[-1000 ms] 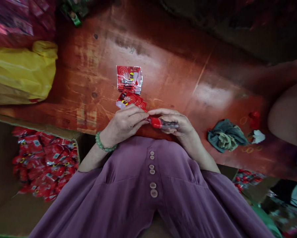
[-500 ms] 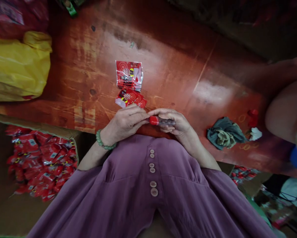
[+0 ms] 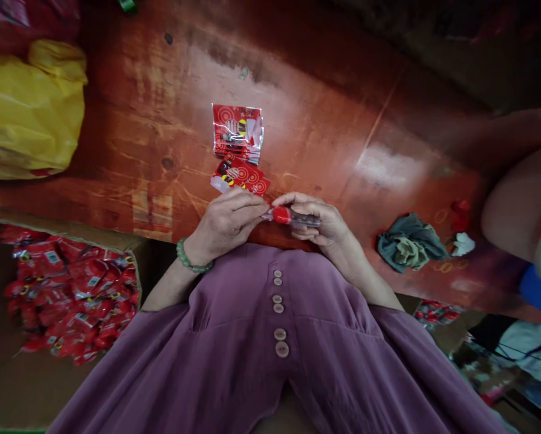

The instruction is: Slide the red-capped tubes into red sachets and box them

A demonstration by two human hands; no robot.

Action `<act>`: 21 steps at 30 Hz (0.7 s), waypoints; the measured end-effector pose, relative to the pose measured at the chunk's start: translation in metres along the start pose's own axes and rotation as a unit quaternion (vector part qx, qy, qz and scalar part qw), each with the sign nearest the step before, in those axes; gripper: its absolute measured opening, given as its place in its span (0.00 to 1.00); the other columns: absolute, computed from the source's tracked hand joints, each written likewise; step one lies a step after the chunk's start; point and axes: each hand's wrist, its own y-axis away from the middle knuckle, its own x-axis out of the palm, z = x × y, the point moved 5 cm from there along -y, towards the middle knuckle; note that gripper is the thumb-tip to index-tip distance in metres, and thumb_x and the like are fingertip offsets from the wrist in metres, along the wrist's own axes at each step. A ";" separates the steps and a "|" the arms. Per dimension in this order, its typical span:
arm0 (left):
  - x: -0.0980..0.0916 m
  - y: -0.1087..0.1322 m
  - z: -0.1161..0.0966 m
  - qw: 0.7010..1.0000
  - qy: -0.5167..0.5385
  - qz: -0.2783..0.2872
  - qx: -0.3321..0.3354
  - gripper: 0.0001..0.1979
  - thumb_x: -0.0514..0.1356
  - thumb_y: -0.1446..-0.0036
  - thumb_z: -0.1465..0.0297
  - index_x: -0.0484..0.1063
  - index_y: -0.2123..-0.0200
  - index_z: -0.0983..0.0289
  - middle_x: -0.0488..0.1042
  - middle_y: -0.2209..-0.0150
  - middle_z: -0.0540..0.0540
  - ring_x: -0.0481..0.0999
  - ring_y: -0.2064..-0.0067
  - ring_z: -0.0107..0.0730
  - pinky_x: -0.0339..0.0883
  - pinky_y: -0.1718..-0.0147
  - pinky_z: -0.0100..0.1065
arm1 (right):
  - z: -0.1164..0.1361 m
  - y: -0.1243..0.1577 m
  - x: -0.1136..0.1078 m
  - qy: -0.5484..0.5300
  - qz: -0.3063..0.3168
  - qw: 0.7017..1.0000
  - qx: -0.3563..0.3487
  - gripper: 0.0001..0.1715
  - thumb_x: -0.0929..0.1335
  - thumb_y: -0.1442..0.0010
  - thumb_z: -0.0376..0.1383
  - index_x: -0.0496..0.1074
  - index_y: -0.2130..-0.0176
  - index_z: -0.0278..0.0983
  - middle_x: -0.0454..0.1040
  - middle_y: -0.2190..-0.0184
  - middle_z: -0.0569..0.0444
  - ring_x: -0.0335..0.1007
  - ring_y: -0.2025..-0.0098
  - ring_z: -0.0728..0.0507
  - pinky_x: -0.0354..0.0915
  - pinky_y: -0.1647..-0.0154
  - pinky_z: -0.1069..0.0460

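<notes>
A small clear tube with a rounded red cap and dark contents (image 3: 283,215) lies sideways in my right hand (image 3: 322,222), whose fingers are wrapped round its clear end. My left hand (image 3: 232,218), with a green bead bracelet at the wrist, pinches a bit of clear plastic film just beyond the red cap. Whether the film is a bag around the tube I cannot tell. Just past my left fingers lie loose red printed cards (image 3: 241,173), and behind them a stack of shiny red printed packets (image 3: 237,129) rests on the reddish table (image 3: 306,150).
On the left, a cardboard box (image 3: 137,256) holds many red packaged pieces (image 3: 78,289); a yellow bag (image 3: 31,114) sits above it. To the right are a crumpled grey-green cloth (image 3: 410,241), a white scrap (image 3: 464,244) and a large pale rounded object (image 3: 519,211).
The view has shifted slightly. Clear film now shows between my left fingers and the red cap, which sits a little farther from them. Both hands keep their hold.
</notes>
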 end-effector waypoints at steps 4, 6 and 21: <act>0.001 -0.001 0.000 1.000 0.007 -0.002 0.007 0.06 0.62 0.38 0.72 0.77 0.58 0.63 0.82 0.62 0.54 0.79 0.60 0.30 0.73 0.59 0.34 | -0.001 0.000 0.000 -0.020 0.010 1.000 0.016 0.12 0.66 0.45 0.35 0.70 0.59 0.35 0.61 0.86 0.67 0.37 0.89 0.58 0.41 0.89 0.62; 0.003 0.000 0.000 1.000 0.009 0.001 0.003 0.06 0.62 0.37 0.71 0.77 0.58 0.63 0.82 0.62 0.55 0.79 0.61 0.30 0.73 0.59 0.33 | -0.001 0.001 -0.001 -0.013 -0.005 1.000 0.010 0.11 0.66 0.45 0.35 0.70 0.60 0.35 0.61 0.86 0.67 0.38 0.89 0.58 0.41 0.90 0.62; 0.004 0.003 0.004 0.998 0.057 -0.010 -0.017 0.05 0.62 0.38 0.71 0.78 0.59 0.61 0.83 0.62 0.54 0.81 0.60 0.31 0.74 0.58 0.34 | -0.003 0.008 0.004 -0.021 -0.027 0.999 0.016 0.14 0.66 0.45 0.35 0.71 0.58 0.35 0.61 0.86 0.67 0.38 0.89 0.57 0.39 0.89 0.61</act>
